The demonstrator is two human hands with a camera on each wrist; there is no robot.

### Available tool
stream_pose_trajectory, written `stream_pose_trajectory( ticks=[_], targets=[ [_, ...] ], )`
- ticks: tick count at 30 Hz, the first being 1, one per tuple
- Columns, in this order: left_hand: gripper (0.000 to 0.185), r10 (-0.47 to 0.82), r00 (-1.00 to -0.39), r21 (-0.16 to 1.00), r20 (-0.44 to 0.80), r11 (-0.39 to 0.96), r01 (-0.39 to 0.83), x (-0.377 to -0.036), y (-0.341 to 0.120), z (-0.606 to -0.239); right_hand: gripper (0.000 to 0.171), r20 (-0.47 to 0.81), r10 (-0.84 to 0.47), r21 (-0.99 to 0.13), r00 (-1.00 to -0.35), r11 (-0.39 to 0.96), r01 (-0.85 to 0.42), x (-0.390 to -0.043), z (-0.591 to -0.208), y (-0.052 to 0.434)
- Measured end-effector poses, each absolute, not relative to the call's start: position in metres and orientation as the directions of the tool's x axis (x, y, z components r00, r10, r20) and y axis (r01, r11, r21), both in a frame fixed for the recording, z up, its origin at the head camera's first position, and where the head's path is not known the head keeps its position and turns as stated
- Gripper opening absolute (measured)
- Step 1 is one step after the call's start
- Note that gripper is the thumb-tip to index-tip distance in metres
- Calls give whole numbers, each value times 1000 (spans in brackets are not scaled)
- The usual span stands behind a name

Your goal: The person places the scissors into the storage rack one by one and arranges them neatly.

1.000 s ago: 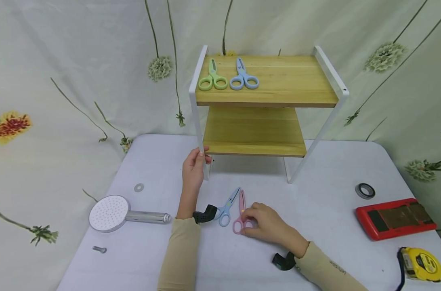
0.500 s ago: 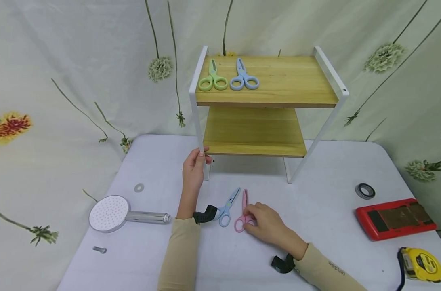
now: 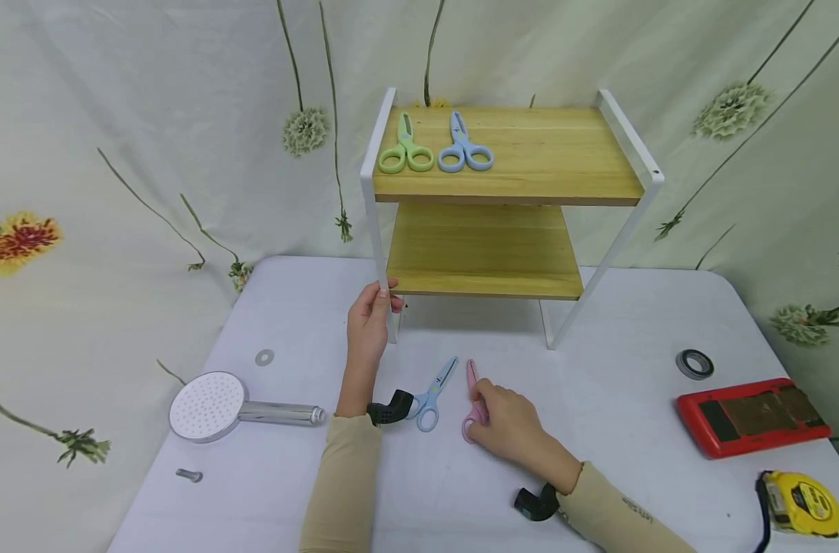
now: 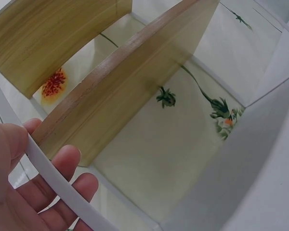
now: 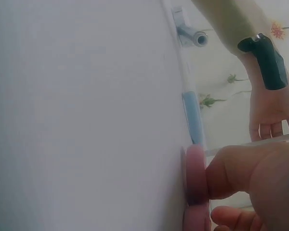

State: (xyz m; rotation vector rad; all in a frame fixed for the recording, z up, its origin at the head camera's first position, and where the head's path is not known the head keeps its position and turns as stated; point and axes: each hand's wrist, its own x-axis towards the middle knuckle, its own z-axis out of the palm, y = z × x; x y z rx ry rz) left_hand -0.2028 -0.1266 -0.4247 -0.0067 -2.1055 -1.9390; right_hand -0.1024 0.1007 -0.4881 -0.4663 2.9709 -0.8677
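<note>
- Your right hand (image 3: 505, 422) pinches the pink scissors (image 3: 472, 399) at their handles; they lie on the white table (image 3: 620, 415), at 6 o'clock from the shelf rack (image 3: 502, 207).
- The blue scissors (image 3: 433, 393) lie just beside the pink pair, at its 9 o'clock.
- Your left hand (image 3: 368, 326) grips the rack's front-left white leg, fingers curled round it.
- Green scissors (image 3: 404, 147) and light-blue scissors (image 3: 464, 146) lie on the top shelf.
- The shower head (image 3: 212, 403) lies at 9 o'clock, the red case (image 3: 751, 415) at 3 o'clock.

The right hand (image 3: 505, 422) covers most of the pink scissors (image 3: 471, 374), hiding both handle loops.
</note>
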Motion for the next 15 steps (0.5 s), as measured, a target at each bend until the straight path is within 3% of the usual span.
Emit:
stream_pose_trajectory(
  ticks=[9, 15],
  targets=[
    [30, -181, -960, 974, 215, 107, 198, -203, -126, -425, 34, 39, -267, -476, -963, 842, -253, -100, -483, 103],
    [30, -183, -960, 975, 211, 106, 194, -202, -127, -425, 36, -7, -290, -560, -957, 794, -237, -103, -479, 108]
  ],
)
